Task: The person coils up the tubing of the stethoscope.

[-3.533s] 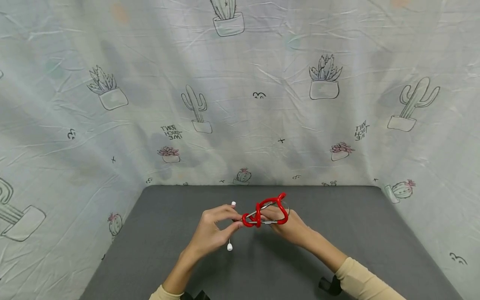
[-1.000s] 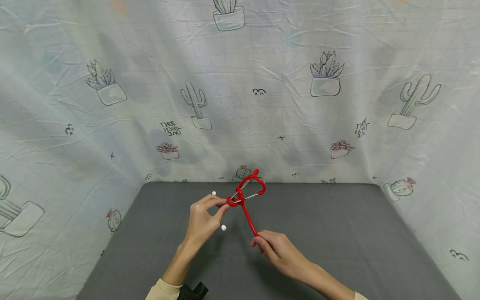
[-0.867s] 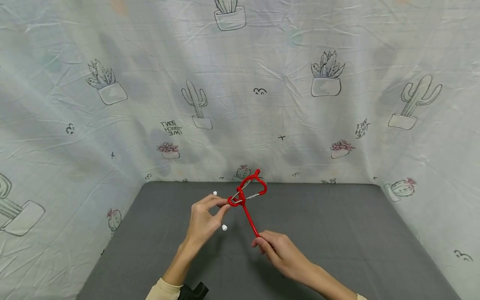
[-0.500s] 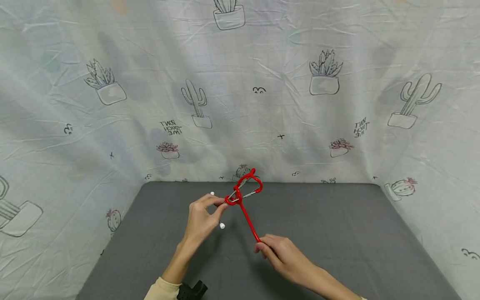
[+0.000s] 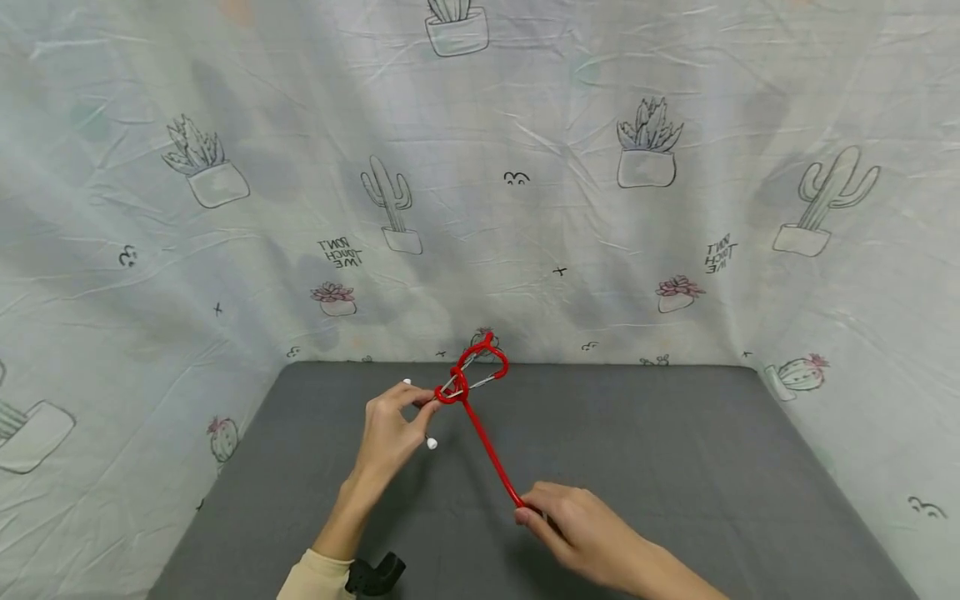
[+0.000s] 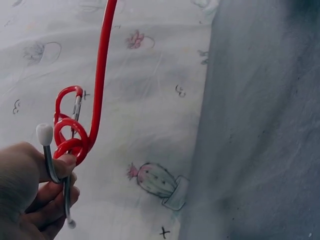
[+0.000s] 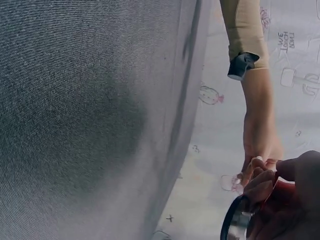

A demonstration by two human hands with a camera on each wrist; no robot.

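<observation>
A red-tubed stethoscope (image 5: pixel 492 454) is held up over the table between both hands. Its tubing is wound in a coil (image 6: pixel 72 140) round the metal ear tubes, beside my left fingertips. My left hand (image 5: pixel 390 429) pinches the ear tubes at this coil. The white ear tips (image 6: pixel 45 134) stick out either side of that hand. Beyond the coil, the forked end of the tubing (image 5: pixel 501 358) points up and away. My right hand (image 5: pixel 588 529) grips the tail of the tube, which runs straight from the coil. The black-rimmed chestpiece (image 7: pixel 235 220) shows at this hand, partly covered by fingers.
A grey cloth-covered table (image 5: pixel 675 450) lies under the hands. Pale curtains (image 5: pixel 555 192) printed with cacti stand behind it and at both sides. A black wrist mount (image 5: pixel 375 575) sits at the left sleeve (image 5: pixel 318 575).
My right hand has come away from the coiled part and drawn down and right, stretching the tube. My left hand has shifted left with the coil, still pinching it.
</observation>
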